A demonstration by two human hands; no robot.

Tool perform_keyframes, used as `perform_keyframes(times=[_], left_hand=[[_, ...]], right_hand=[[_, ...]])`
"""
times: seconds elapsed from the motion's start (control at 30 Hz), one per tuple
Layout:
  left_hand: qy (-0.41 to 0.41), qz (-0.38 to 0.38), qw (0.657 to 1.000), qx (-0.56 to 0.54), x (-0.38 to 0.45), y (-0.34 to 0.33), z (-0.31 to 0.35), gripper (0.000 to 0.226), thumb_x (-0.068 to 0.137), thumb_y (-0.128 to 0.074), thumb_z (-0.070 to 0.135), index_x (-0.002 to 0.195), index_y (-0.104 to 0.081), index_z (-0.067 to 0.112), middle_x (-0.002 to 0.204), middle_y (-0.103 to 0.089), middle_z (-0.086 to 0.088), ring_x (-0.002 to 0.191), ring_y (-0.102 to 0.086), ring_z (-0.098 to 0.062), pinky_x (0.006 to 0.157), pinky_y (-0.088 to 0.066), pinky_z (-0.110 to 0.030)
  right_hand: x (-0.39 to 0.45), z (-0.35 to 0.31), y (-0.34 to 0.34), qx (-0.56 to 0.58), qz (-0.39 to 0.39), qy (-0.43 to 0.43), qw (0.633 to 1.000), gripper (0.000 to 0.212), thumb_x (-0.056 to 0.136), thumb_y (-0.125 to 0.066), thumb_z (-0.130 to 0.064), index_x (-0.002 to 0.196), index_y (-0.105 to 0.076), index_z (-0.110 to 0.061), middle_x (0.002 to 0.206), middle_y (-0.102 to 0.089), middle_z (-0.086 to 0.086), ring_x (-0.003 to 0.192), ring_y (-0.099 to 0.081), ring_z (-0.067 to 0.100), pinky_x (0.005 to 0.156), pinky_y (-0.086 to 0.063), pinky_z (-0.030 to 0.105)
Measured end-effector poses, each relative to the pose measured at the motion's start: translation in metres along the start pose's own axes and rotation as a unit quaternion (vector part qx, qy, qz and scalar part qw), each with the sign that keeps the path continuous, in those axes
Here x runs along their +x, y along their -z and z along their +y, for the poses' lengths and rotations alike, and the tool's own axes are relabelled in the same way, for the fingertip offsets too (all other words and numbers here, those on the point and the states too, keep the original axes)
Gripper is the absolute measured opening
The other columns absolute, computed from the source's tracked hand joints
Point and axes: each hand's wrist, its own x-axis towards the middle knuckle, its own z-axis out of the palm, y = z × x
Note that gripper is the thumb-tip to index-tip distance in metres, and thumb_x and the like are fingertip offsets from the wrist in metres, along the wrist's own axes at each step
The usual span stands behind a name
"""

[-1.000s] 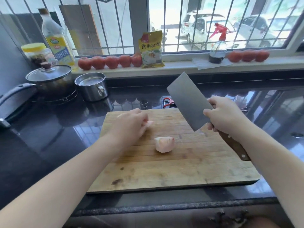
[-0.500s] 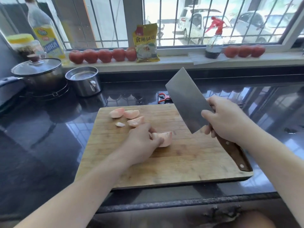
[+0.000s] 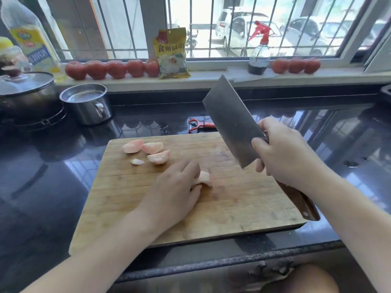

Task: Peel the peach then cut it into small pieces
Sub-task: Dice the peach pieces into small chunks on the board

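On the wooden cutting board (image 3: 243, 208) my left hand (image 3: 175, 191) grips a pale peeled peach chunk (image 3: 204, 178), which pokes out past my fingertips near the board's middle. Several cut peach pieces (image 3: 151, 152) lie together at the board's far left corner. My right hand (image 3: 283, 155) holds a cleaver (image 3: 231, 121) by its dark wooden handle. The blade is raised and tilted up to the left, above the board's right half and clear of the chunk.
A red peeler (image 3: 200, 125) lies on the black counter just behind the board. A steel cup (image 3: 87, 103) and a lidded pot (image 3: 25, 96) stand at the left. Tomatoes (image 3: 112, 68), a yellow packet (image 3: 171, 55) and a spray bottle (image 3: 259, 56) line the sill.
My left hand left the cut pieces at the far left corner, came back to the middle of the board and took hold of the remaining chunk. The raised cleaver stayed roughly where it was.
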Motion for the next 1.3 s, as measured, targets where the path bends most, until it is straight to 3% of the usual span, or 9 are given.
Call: perform_keyframes(times=[0.23,0.37,0.53,0.6,0.73,0.83,0.93,1.1,1.3], left_hand=[[0.025,-0.014,1.0,0.009,-0.005,0.002,-0.006,0.032,0.091,-0.073,0.033,0.118,-0.056,0.029,0.109,-0.061,0.014,0.102,-0.057,-0.011,0.077,-0.043,-0.024],[0.067,-0.029,0.994,0.076,0.017,0.004,0.008,0.017,0.1,-0.059,0.037,0.1,-0.061,0.02,0.104,-0.068,0.0,0.104,-0.06,-0.025,0.085,-0.047,-0.035],[0.224,-0.156,0.96,-0.062,0.045,0.022,0.0,0.042,0.102,-0.056,0.048,0.076,-0.065,0.016,0.076,-0.062,0.002,0.077,-0.059,-0.02,0.059,-0.036,-0.033],[0.237,-0.187,0.951,-0.063,0.047,0.02,-0.001,0.04,0.104,-0.054,0.045,0.084,-0.07,0.015,0.081,-0.065,0.001,0.079,-0.06,-0.019,0.061,-0.04,-0.032],[0.261,-0.136,0.955,-0.035,0.044,0.017,0.004,0.029,0.106,-0.048,0.04,0.126,-0.064,0.028,0.125,-0.065,0.001,0.115,-0.06,-0.025,0.095,-0.05,-0.041],[0.26,-0.16,0.952,0.001,0.041,0.019,0.0,0.033,0.106,-0.046,0.046,0.095,-0.066,0.022,0.094,-0.073,-0.001,0.087,-0.067,-0.022,0.082,-0.056,-0.041],[0.282,-0.25,0.924,-0.061,0.038,0.027,0.002,0.046,0.109,-0.041,0.046,0.087,-0.066,0.015,0.063,-0.074,0.0,0.05,-0.06,-0.013,0.067,-0.052,-0.028],[0.319,-0.286,0.894,-0.131,0.032,0.03,0.007,0.037,0.109,-0.045,0.033,0.092,-0.068,0.009,0.069,-0.077,-0.003,0.04,-0.057,-0.012,0.041,-0.041,-0.02],[0.329,-0.228,0.901,-0.165,0.024,0.023,0.013,0.036,0.109,-0.042,0.035,0.097,-0.064,0.009,0.063,-0.075,-0.002,0.04,-0.059,-0.013,0.039,-0.043,-0.019]], right_hand=[[0.0,-0.006,-0.011,-0.005,-0.023,-0.001,1.0,0.016,0.098,-0.042,-0.019,0.106,-0.053,-0.029,0.06,-0.071,0.002,0.053,-0.063,0.008,0.067,-0.057,0.041],[0.001,-0.008,-0.013,0.01,-0.024,0.001,1.0,0.017,0.098,-0.042,-0.016,0.105,-0.053,-0.028,0.063,-0.07,0.003,0.051,-0.064,0.005,0.06,-0.055,0.037],[0.001,0.002,-0.008,0.006,-0.016,-0.012,1.0,0.016,0.097,-0.043,-0.016,0.104,-0.054,-0.025,0.058,-0.07,0.003,0.052,-0.063,0.004,0.064,-0.053,0.034],[0.001,0.005,-0.005,0.004,-0.016,-0.019,1.0,0.016,0.098,-0.044,-0.018,0.105,-0.055,-0.026,0.058,-0.071,0.001,0.054,-0.063,0.007,0.067,-0.055,0.036],[0.002,0.004,-0.006,0.003,-0.026,-0.023,0.999,0.016,0.098,-0.043,-0.019,0.105,-0.054,-0.027,0.058,-0.071,0.0,0.057,-0.064,0.009,0.071,-0.057,0.04],[0.0,0.003,-0.009,-0.003,-0.045,-0.024,0.999,0.017,0.097,-0.042,-0.018,0.105,-0.054,-0.027,0.06,-0.071,0.002,0.054,-0.063,0.008,0.07,-0.058,0.041],[-0.003,0.001,-0.009,-0.002,-0.067,-0.027,0.997,0.02,0.097,-0.041,-0.017,0.108,-0.054,-0.026,0.06,-0.071,0.002,0.051,-0.062,0.007,0.06,-0.054,0.033],[-0.006,-0.011,-0.007,-0.017,-0.098,-0.005,0.995,0.022,0.097,-0.039,-0.016,0.111,-0.052,-0.026,0.063,-0.07,0.004,0.047,-0.06,0.004,0.032,-0.032,0.014],[-0.012,-0.029,-0.01,-0.08,-0.112,0.052,0.989,0.013,0.098,-0.041,-0.015,0.099,-0.054,-0.017,0.085,-0.06,0.005,0.08,-0.06,0.021,0.063,-0.05,0.035]])
